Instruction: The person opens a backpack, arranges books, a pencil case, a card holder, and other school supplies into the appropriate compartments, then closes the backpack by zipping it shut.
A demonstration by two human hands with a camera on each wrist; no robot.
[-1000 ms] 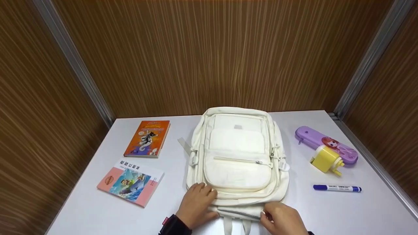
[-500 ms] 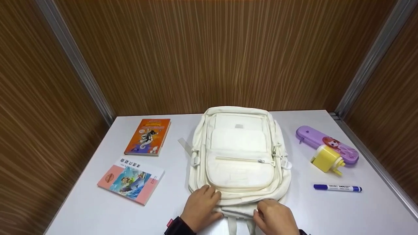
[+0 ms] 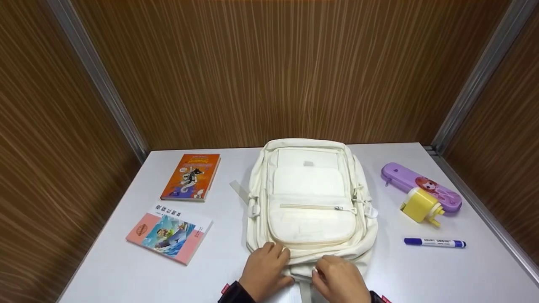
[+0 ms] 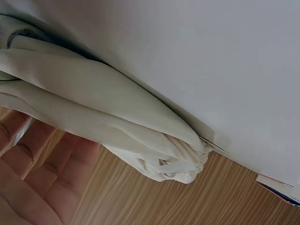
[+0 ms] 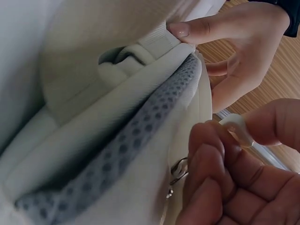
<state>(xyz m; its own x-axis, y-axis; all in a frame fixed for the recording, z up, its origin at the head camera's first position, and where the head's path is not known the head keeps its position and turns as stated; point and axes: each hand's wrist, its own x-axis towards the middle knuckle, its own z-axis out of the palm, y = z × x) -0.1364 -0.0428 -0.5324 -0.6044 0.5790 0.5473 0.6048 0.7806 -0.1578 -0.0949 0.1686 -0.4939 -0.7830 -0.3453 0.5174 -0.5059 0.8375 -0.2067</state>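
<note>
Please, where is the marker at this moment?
In the head view, the marker lies at the right on the white table, nearer the person than the yellow sharpener and to the right of the white backpack.

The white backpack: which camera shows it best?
The head view: the backpack shows nearly whole, front pocket up. The left wrist view shows only folded fabric; the right wrist view, dotted grey mesh close up.
</note>
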